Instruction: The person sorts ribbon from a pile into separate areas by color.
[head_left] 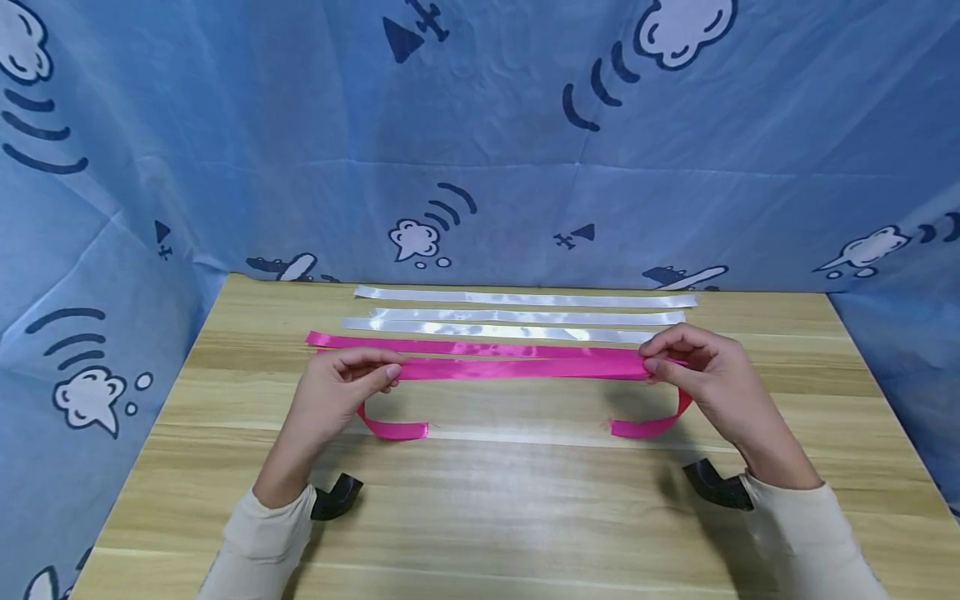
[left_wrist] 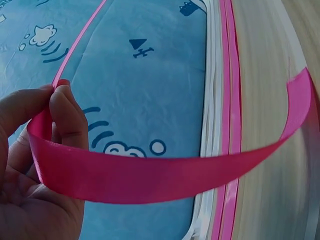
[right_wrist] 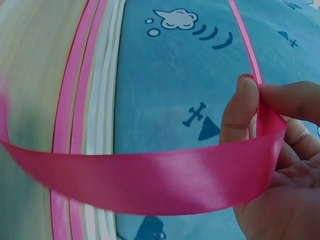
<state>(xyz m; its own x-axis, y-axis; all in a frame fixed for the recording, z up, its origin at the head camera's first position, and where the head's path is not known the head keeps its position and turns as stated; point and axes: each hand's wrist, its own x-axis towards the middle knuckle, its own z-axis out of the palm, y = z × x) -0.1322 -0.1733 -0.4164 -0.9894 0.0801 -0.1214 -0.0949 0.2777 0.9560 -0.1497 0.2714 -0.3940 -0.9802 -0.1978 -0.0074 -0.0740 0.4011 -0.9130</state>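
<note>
A pink satin ribbon (head_left: 517, 368) is stretched straight from side to side between the two hands. My left hand (head_left: 330, 396) pinches it between thumb and fingertips near one end, and my right hand (head_left: 716, 387) pinches it the same way near the other. Beyond each grip a loose end hangs down and curls inward over the table. In the left wrist view, the left tail (left_wrist: 135, 177) bows broadly past the palm; the right wrist view shows the right tail (right_wrist: 190, 180) doing likewise. Behind the held ribbon lie two more pink ribbons (right_wrist: 62, 130), partly covered by it in the head view.
Several white ribbons (head_left: 525, 298) lie side by side along the back of the wooden table (head_left: 517, 500). A blue printed cloth (head_left: 510, 125) hangs behind the table and along its sides. A black wrist mount (head_left: 337, 497) juts inward from each cream sleeve.
</note>
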